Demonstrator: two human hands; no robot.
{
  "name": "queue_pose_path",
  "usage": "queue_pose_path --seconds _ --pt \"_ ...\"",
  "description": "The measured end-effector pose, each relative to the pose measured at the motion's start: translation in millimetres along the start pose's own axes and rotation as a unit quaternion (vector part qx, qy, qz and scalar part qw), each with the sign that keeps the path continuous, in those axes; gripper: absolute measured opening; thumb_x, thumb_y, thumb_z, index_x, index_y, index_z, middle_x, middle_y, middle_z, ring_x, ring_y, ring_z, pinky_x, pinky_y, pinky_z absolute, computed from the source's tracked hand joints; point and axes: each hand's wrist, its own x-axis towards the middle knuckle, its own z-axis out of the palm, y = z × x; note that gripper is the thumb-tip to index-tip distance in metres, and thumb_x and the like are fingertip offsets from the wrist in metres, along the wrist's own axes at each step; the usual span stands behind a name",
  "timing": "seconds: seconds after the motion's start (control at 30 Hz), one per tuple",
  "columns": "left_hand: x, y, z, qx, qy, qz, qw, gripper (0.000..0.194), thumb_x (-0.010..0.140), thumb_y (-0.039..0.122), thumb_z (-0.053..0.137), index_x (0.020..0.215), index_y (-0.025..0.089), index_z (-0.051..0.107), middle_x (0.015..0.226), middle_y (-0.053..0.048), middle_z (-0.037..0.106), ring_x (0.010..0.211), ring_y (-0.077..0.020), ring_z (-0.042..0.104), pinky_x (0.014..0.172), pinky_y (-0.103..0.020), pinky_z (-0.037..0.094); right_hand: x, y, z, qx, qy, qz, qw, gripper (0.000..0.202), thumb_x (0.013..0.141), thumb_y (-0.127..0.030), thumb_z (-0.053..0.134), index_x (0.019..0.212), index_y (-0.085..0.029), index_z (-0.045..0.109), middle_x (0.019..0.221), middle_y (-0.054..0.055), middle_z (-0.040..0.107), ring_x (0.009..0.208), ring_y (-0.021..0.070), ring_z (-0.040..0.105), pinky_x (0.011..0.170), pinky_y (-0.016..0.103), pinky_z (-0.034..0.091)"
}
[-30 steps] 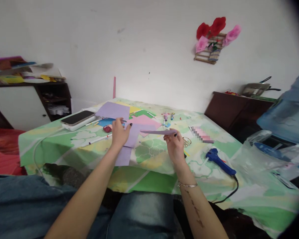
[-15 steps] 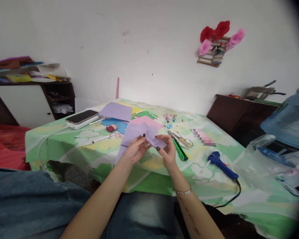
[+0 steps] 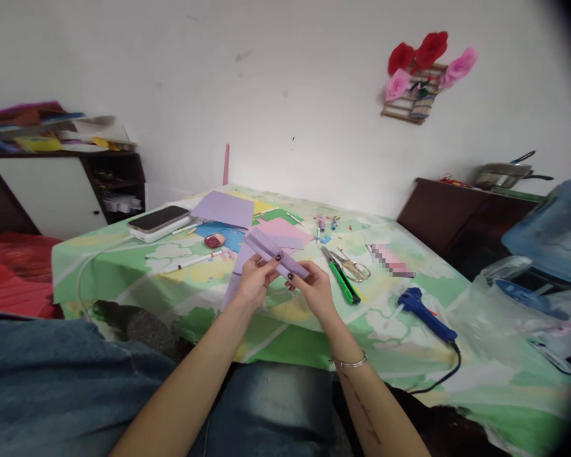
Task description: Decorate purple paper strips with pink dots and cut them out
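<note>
A folded strip of purple paper (image 3: 262, 244) is held between both hands above the table's front part. My left hand (image 3: 257, 279) pinches it near the middle, thumb on top. My right hand (image 3: 314, 285) grips its right end, the thumb on the near edge. Beneath and behind lie more purple sheets (image 3: 224, 208), a pink sheet (image 3: 285, 230) and a blue sheet (image 3: 221, 233). Just right of my right hand are a green cutter (image 3: 343, 282) and gold-handled scissors (image 3: 354, 270).
A blue glue gun (image 3: 426, 314) with its cord lies at the right, beside a clear plastic bag (image 3: 485, 304). On the left are a phone (image 3: 159, 219) on a white block, a marker (image 3: 193, 261) and a small red object (image 3: 214, 240).
The purple paper, earlier a wider loose piece, now shows as a narrow folded strip slanting up to the left. Both hands have shifted slightly and hold it closer together.
</note>
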Motion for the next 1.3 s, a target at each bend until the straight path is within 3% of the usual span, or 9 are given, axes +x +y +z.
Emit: queue_pose_path --seconds 0.1,0.27,0.57,0.83,1.03,1.17,1.3 --pt "-2 5 1.9 -0.001 -0.046 -0.012 0.999 0.012 0.079 0.013 0.064 0.091 0.012 0.061 0.091 -0.003 0.066 0.081 -0.0143 0.063 0.075 -0.032 0.054 1 -2 -2 0.039 -0.015 0.029 0.999 0.022 0.066 -0.025 0.073 0.083 -0.016 0.063 0.059 -0.002 0.064 0.051 0.0129 0.059 0.052 0.025 0.049" --pt "-5 16 4.7 0.001 -0.12 -0.039 0.992 0.024 0.072 0.017 0.07 0.095 0.013 0.063 0.105 -0.013 0.068 0.098 -0.0238 0.064 0.088 -0.041 0.049 1 -5 -4 0.129 -0.017 0.085 0.988 0.02 0.063 -0.021 0.073 0.08 -0.016 0.063 0.063 -0.002 0.064 0.051 0.0103 0.058 0.05 0.022 0.046" --pt "-4 12 1.9 0.021 -0.121 -0.015 0.992 0.024 0.067 0.02 0.076 0.087 0.012 0.065 0.086 -0.008 0.072 0.09 -0.0227 0.067 0.089 -0.039 0.05 1 -8 -11 0.204 -0.059 0.182 0.96 0.023 0.058 -0.012 0.07 0.081 -0.014 0.067 0.062 0.001 0.067 0.046 0.0088 0.056 0.045 0.019 0.046" --pt "-7 10 2.1 0.032 -0.136 0.0 0.99 0.028 0.061 0.021 0.081 0.083 0.013 0.065 0.08 -0.005 0.069 0.084 -0.0207 0.067 0.08 -0.034 0.052 3 -5 -20 0.234 -0.062 0.221 0.945 0.026 0.055 -0.008 0.066 0.08 -0.015 0.066 0.062 0.003 0.07 0.037 0.007 0.049 0.034 0.016 0.037" --pt "-8 8 3.9 0.039 -0.105 0.029 0.993 0.022 0.064 0.02 0.079 0.078 0.012 0.063 0.075 -0.002 0.068 0.078 -0.0168 0.066 0.076 -0.031 0.052 1 -11 -17 0.25 -0.037 0.18 0.95 0.024 0.059 -0.009 0.066 0.082 -0.017 0.065 0.08 0.0 0.07 0.041 0.0046 0.051 0.037 0.017 0.042" --pt "-5 7 1.9 0.031 -0.052 0.056 0.997 0.014 0.073 0.017 0.071 0.082 0.013 0.061 0.08 0.0 0.068 0.08 -0.0155 0.065 0.077 -0.035 0.054 -2 -14 -10 0.196 -0.018 0.069 0.978 0.034 0.064 -0.018 0.073 0.097 -0.023 0.063 0.091 0.0 0.069 0.06 0.0109 0.064 0.057 0.024 0.053" --pt "-5 9 3.7 0.023 -0.025 0.063 0.997 0.023 0.066 0.023 0.077 0.081 0.015 0.061 0.079 -0.001 0.069 0.081 -0.0184 0.067 0.079 -0.039 0.054 -2 -7 -6 0.072 0.026 -0.03 0.997 0.023 0.065 -0.022 0.075 0.086 -0.02 0.066 0.085 0.001 0.07 0.063 0.0153 0.067 0.062 0.03 0.054"
